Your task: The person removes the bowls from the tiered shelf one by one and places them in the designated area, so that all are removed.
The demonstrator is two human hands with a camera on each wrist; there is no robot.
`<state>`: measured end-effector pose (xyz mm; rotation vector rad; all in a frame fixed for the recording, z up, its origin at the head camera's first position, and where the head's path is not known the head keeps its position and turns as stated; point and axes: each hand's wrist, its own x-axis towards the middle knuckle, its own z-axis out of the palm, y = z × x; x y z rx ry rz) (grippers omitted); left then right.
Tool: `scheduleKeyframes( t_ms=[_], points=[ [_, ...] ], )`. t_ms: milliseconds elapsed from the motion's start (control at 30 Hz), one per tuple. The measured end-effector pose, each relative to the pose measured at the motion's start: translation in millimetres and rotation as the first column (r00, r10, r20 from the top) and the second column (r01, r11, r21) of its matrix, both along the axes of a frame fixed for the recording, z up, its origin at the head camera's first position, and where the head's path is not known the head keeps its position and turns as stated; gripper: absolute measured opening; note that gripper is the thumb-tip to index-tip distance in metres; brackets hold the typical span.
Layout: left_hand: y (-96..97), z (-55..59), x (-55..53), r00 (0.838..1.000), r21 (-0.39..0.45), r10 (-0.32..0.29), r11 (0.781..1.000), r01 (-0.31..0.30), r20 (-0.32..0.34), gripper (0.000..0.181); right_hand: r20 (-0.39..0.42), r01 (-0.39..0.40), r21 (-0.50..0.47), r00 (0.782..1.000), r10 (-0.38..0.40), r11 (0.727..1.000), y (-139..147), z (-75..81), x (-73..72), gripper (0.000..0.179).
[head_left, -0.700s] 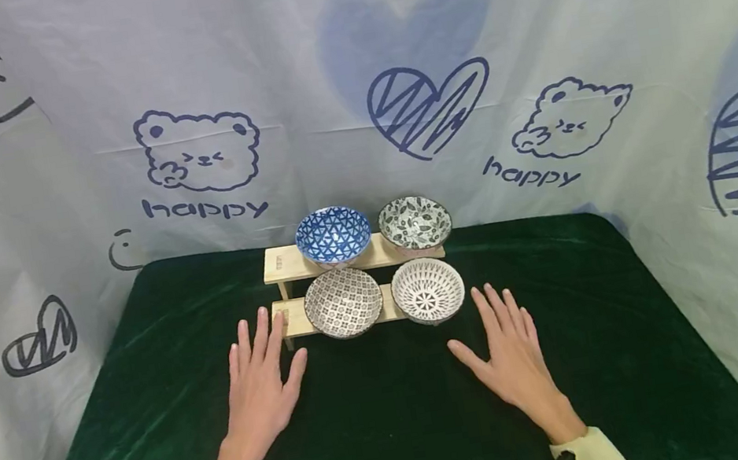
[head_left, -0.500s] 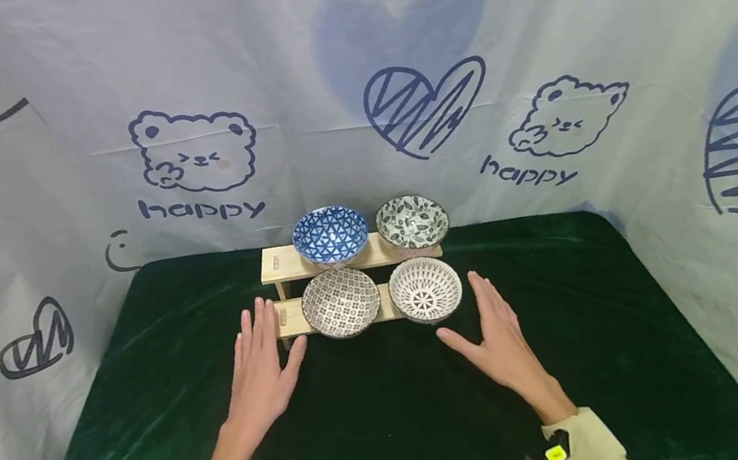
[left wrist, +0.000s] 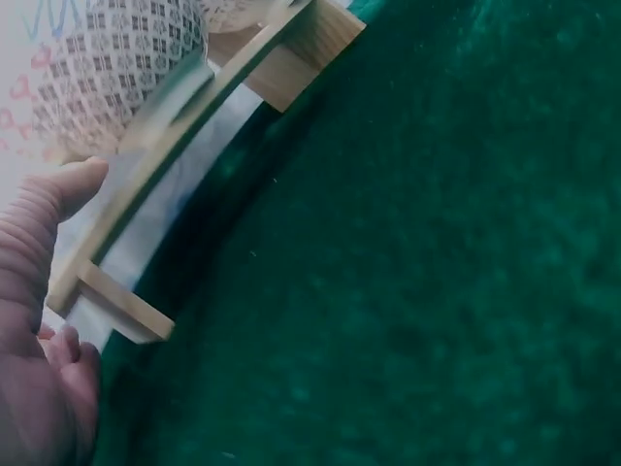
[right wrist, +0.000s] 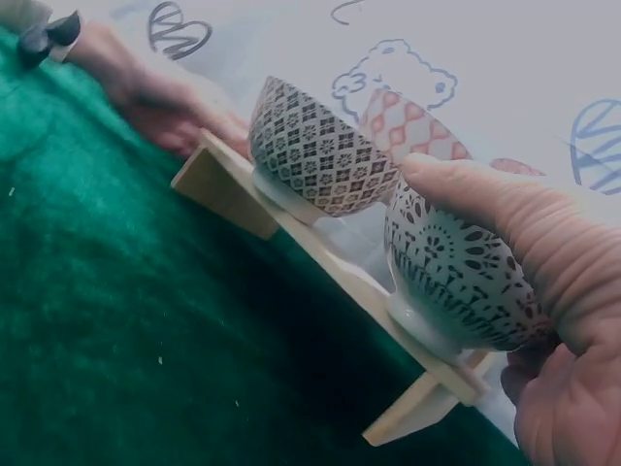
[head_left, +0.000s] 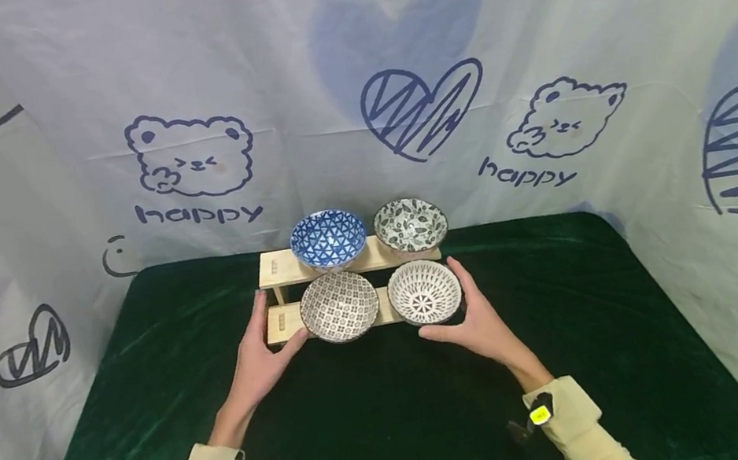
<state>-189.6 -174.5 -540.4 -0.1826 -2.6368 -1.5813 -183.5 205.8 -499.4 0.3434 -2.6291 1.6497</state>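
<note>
My right hand (head_left: 479, 325) is round the small white bowl with a dark radial pattern (head_left: 424, 292), thumb along its front rim and fingers at its right side. That bowl stands on the lower shelf of a two-tier wooden rack (head_left: 284, 324). In the right wrist view, the thumb overlaps the rim of the white bowl (right wrist: 456, 262). My left hand (head_left: 259, 366) is spread at the rack's left end, thumb tip close to the brown-and-white lattice bowl (head_left: 340, 306). In the left wrist view, the left thumb (left wrist: 78, 184) overlaps the shelf beside the lattice bowl (left wrist: 126, 68).
On the upper shelf sit a blue triangle-patterned bowl (head_left: 328, 238) and a leaf-patterned bowl (head_left: 410, 224). Under the rack lies a dark green velvet cloth (head_left: 383, 419). A white curtain with drawings (head_left: 294, 114) hangs close behind and at both sides.
Both hands have moved inward toward the rack. The right hand has come round the white bowl, and the left thumb has come close to the lattice bowl. The bowls stay on the rack.
</note>
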Motion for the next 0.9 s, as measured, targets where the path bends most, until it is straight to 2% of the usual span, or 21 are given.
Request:
scheduleKeyframes(
  t_ms=[100,267,500,767,900],
  points=[
    [0.0,-7.6,-1.4,1.000,0.065,0.030,0.997,-0.029,-0.008,0.101,0.010,0.005,-0.054,1.000,-0.004,0.999,-3,-3.2,-2.3,0.122],
    [0.1,-15.3,-2.5,0.999,0.144,0.046,0.989,-0.042,-0.025,0.094,-0.016,0.019,-0.107,1.000,-0.021,0.994,-6,-9.2,-4.4,0.121],
    [-3.6,-21.1,0.2,0.996,0.108,0.075,0.992,-0.069,-0.044,0.092,-0.022,-0.011,-0.139,1.000,0.008,0.990,-7,-11.9,-4.9,0.118],
    [-2.5,-18.6,-1.8,0.994,0.125,0.074,0.990,-0.064,-0.077,0.092,-0.028,-0.009,-0.144,1.000,0.005,0.989,-7,-10.6,-6.9,0.116],
    [-2.0,-21.1,-1.5,0.995,0.110,0.078,0.991,-0.071,-0.068,0.092,-0.023,-0.017,-0.156,1.000,0.014,0.988,-6,-11.8,-6.1,0.116]
  ],
)
